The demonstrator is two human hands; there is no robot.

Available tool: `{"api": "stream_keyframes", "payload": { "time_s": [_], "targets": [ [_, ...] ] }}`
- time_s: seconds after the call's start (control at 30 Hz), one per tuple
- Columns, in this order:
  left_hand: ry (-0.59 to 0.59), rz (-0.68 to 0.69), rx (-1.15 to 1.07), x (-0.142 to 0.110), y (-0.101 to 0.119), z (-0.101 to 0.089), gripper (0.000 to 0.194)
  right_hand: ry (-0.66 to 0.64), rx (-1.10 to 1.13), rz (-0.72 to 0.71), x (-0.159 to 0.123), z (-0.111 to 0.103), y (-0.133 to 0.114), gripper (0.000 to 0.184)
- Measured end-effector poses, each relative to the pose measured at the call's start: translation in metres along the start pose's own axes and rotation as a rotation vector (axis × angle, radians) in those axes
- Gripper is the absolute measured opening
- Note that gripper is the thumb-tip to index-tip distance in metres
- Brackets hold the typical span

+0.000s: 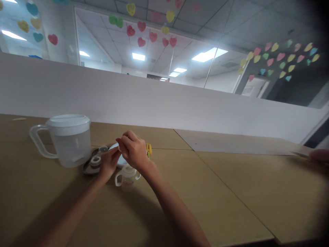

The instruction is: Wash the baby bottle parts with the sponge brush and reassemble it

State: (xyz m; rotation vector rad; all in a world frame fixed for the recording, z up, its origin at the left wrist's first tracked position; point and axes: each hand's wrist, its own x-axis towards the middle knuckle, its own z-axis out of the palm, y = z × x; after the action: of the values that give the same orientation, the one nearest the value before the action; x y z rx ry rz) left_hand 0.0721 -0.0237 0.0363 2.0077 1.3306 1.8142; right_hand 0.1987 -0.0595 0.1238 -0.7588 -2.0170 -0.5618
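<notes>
My left hand (pixel 110 163) and my right hand (pixel 134 149) meet above the table. Both are closed, fingers pinched around a small whitish piece (pixel 119 148) that they mostly cover, so its kind is unclear. Just below them stands a clear baby bottle (pixel 128 178) with two white side handles and a whitish top. Partly hidden behind the hands lies a white plate (pixel 119 163). To the left, a dark tray (pixel 88 169) holds a white ring (pixel 96 161) and a clear dome-shaped cap (pixel 103 149).
A large translucent lidded pitcher (pixel 74 145) stands left of the tray. Something yellow and green (pixel 149 149) shows behind my right hand. At the far right edge, another person's blurred hand (pixel 319 155) holds a thin object. A white partition (pixel 144 106) rises behind the table.
</notes>
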Motion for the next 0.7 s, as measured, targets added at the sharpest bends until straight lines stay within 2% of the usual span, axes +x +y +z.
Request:
{"api": "stream_keyframes", "payload": {
  "time_s": [0.4, 0.47, 0.53, 0.63, 0.7],
  "targets": [
    [-0.029, -0.068, -0.051, 0.006, 0.013, -0.005, 0.038, 0.287, 0.177, -0.008, 0.014, -0.047, -0.016, 0.031],
    [-0.044, -0.073, -0.043, 0.006, 0.010, -0.006, 0.038, 0.366, 0.191, 0.005, 0.016, -0.062, -0.019, 0.030],
    [-0.059, -0.104, -0.039, 0.005, 0.006, -0.006, 0.038, 0.520, 0.175, 0.046, 0.017, -0.079, -0.018, 0.030],
    [-0.063, -0.131, -0.067, 0.006, 0.000, -0.006, 0.040, 0.736, 0.089, 0.139, 0.019, -0.096, -0.005, 0.031],
    [-0.066, -0.112, -0.086, 0.008, -0.002, -0.005, 0.040, 0.769, 0.029, 0.190, 0.018, -0.094, 0.016, 0.034]
  ]
}}
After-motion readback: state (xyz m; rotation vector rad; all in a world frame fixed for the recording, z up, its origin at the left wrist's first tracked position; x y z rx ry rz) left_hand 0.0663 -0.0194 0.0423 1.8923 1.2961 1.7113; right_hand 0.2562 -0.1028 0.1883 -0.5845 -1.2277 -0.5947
